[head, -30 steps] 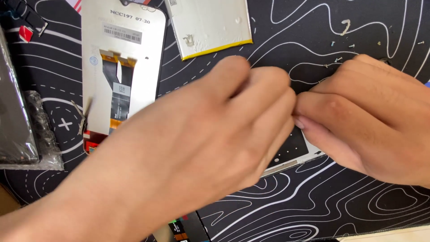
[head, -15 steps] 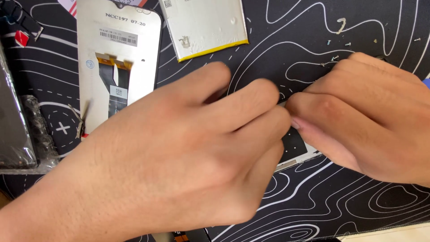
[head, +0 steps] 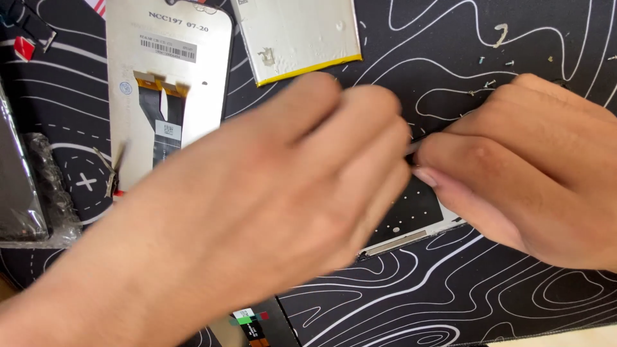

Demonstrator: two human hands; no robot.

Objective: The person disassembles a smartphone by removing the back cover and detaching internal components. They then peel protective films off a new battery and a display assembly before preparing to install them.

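Note:
My left hand point(head: 257, 218) lies across the middle, blurred, fingers curled down over a phone frame point(head: 418, 225). Only the frame's dark inner face and silver lower edge show. My right hand point(head: 533, 180) comes in from the right, its fingertips meeting those of the left. It pinches a thin grey tool point(head: 413, 146) whose tip sits between the two hands above the frame. What lies under my left palm is hidden.
A black mat with white wavy lines point(head: 450, 302) covers the table. A silver display panel point(head: 193, 83) with orange and black flex cables lies at the back left, a flat battery point(head: 295, 38) beside it. Loose screws point(head: 488, 80) lie at the back right, a plastic-wrapped dark part point(head: 26, 193) at the left.
My left hand's fingers have slid a little up and left over the frame, still against the right fingertips. My right hand has stayed in place.

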